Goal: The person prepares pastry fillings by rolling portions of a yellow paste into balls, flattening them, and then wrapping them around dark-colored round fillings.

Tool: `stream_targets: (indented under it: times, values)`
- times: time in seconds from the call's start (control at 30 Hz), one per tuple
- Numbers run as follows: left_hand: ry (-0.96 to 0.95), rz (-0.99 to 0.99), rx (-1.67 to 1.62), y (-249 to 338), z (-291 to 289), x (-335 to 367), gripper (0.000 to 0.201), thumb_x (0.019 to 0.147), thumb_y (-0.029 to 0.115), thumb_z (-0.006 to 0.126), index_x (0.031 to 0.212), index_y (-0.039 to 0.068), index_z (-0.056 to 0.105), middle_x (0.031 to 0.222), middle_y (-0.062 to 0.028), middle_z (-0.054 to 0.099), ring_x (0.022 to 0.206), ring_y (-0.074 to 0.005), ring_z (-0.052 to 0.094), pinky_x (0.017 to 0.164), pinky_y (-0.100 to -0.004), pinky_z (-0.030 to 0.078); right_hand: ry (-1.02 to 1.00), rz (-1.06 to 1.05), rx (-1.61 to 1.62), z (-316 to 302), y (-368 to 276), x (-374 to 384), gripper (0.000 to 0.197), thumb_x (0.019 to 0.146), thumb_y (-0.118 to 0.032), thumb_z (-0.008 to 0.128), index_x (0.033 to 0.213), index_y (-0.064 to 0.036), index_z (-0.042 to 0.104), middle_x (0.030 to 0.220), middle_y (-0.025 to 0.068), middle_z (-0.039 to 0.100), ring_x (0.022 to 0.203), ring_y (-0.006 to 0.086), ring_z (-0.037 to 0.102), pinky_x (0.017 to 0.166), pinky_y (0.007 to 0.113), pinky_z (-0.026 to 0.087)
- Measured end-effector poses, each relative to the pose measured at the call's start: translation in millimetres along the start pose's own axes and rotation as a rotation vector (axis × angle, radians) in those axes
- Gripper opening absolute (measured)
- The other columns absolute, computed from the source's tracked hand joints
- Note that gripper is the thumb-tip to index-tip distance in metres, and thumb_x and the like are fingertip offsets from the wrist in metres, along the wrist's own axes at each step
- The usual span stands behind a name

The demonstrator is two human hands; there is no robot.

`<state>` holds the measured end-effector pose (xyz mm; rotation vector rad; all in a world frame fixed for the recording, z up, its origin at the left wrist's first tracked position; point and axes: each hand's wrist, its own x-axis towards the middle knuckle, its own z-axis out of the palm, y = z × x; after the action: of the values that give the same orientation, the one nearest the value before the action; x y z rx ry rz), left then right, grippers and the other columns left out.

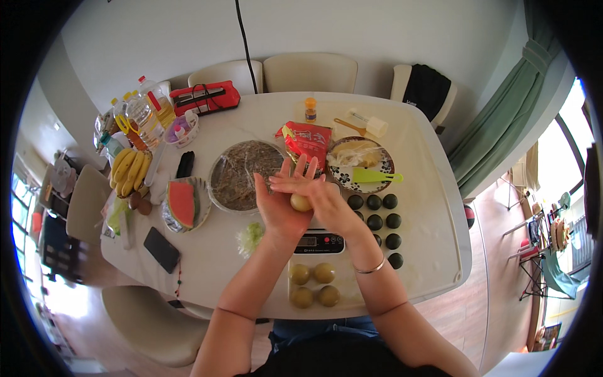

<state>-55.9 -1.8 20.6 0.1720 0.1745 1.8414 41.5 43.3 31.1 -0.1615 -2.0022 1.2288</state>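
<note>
A yellowish dough ball (301, 202) is pressed between my two palms above the middle of the table. My left hand (276, 210) lies under it, palm up, with the fingers stretched out. Across it rests my right hand (330, 207), its fingers crossing those of the left. Just below my hands, a black-fronted kitchen scale (320, 243) is partly hidden. Several smooth yellowish balls (314, 284) sit near the table's front edge. To the right, several dark green balls (375, 222) stand in rows, some partly covered by my right arm.
Beyond my hands are a red bag (308, 139) and a patterned plate (342, 181) with yellow paste and a lime-green spatula (374, 176). Leftward are a film-covered round tray (235, 169), watermelon (182, 204), a phone (162, 250), bananas (130, 171) and oil bottles (143, 119).
</note>
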Motion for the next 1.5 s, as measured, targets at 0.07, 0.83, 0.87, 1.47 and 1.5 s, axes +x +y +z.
stream_targets:
  times: [0.07, 0.83, 0.87, 1.47, 1.5]
  values:
    - [-0.001, 0.032, -0.035, 4.7, -5.4, 4.8, 0.077, 0.096, 0.063, 0.029, 0.15, 0.009, 0.015, 0.151, -0.0192, 0.031, 0.142, -0.0382, 0.027, 0.116, -0.057, 0.021, -0.002, 0.019, -0.163, 5.3, 0.2, 1.3, 0.073, 0.105, -0.046, 0.017, 0.109, 0.0068, 0.067, 0.125, 0.0154, 0.063, 0.124, 0.0284, 0.053, 0.113, 0.037, 0.03]
    - [0.082, -0.006, 0.046, -14.7, -6.4, -1.8, 0.076, 0.095, 0.066, 0.028, 0.151, 0.014, 0.025, 0.151, -0.0134, 0.034, 0.143, -0.0298, 0.028, 0.115, -0.0518, 0.025, 0.04, 0.194, -0.007, 8.9, 19.9, -1.3, 0.037, 0.101, -0.021, 0.046, 0.133, -0.0016, 0.052, 0.133, 0.0103, 0.057, 0.111, 0.0081, 0.053, 0.105, 0.029, 0.036]
    - [0.065, 0.016, 0.006, -10.4, -8.7, -0.1, 0.076, 0.095, 0.066, 0.028, 0.15, 0.013, 0.025, 0.151, -0.0146, 0.034, 0.144, -0.0298, 0.027, 0.115, -0.0526, 0.025, -0.02, 0.198, -0.009, 9.9, 20.6, -1.8, 0.037, 0.101, -0.018, 0.047, 0.133, -0.0009, 0.052, 0.134, 0.0086, 0.057, 0.113, 0.0035, 0.053, 0.104, 0.027, 0.037]
    - [-0.122, 0.0, 0.111, -13.8, -2.3, -6.4, 0.078, 0.093, 0.07, 0.031, 0.151, 0.019, 0.027, 0.153, -0.0057, 0.034, 0.141, -0.0262, 0.031, 0.115, -0.0498, 0.023, 0.06, 0.07, -0.193, 9.3, -9.6, -6.5, 0.053, 0.104, -0.041, 0.032, 0.142, -0.006, 0.045, 0.152, 0.0228, 0.031, 0.147, 0.0332, 0.017, 0.116, 0.049, 0.005]
    - [-0.09, 0.045, 0.184, -14.0, 1.7, -8.0, 0.078, 0.093, 0.069, 0.032, 0.151, 0.018, 0.028, 0.153, -0.0065, 0.035, 0.142, -0.0264, 0.031, 0.115, -0.051, 0.023, 0.207, 0.034, -0.122, 12.7, -6.5, -6.7, 0.053, 0.104, -0.04, 0.033, 0.138, -0.0032, 0.048, 0.151, 0.0222, 0.034, 0.145, 0.0328, 0.022, 0.117, 0.046, 0.011]
